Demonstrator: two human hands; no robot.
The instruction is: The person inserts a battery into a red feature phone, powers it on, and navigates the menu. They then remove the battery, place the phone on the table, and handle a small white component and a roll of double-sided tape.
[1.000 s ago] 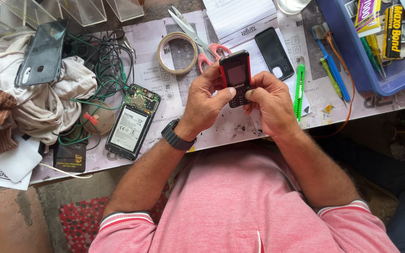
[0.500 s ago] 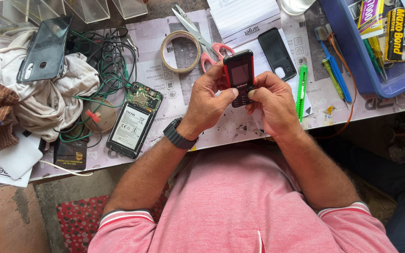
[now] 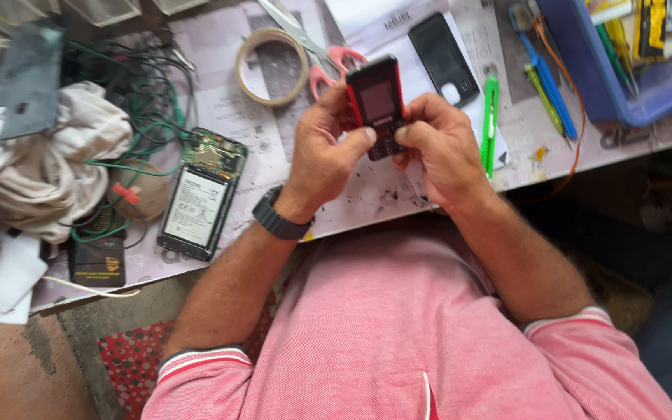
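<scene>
A small red and black keypad phone (image 3: 376, 101) is held upright between both hands above the paper-covered table (image 3: 398, 198). My left hand (image 3: 325, 150) grips its left side, thumb tip on the keypad. My right hand (image 3: 439, 144) grips its right side, thumb also on the keys. The phone's screen is dark. A black watch (image 3: 278, 221) sits on my left wrist.
An opened smartphone with exposed battery (image 3: 201, 194) lies left of my hands. A tape roll (image 3: 271, 56), red-handled scissors (image 3: 328, 56), a black phone (image 3: 443, 58), a green cutter (image 3: 490, 124), a blue tray (image 3: 624, 78) and tangled wires with cloth (image 3: 56, 155) surround them.
Both hands keep hold of the red phone. The view has shifted slightly; the thumbs have moved a little on the keypad.
</scene>
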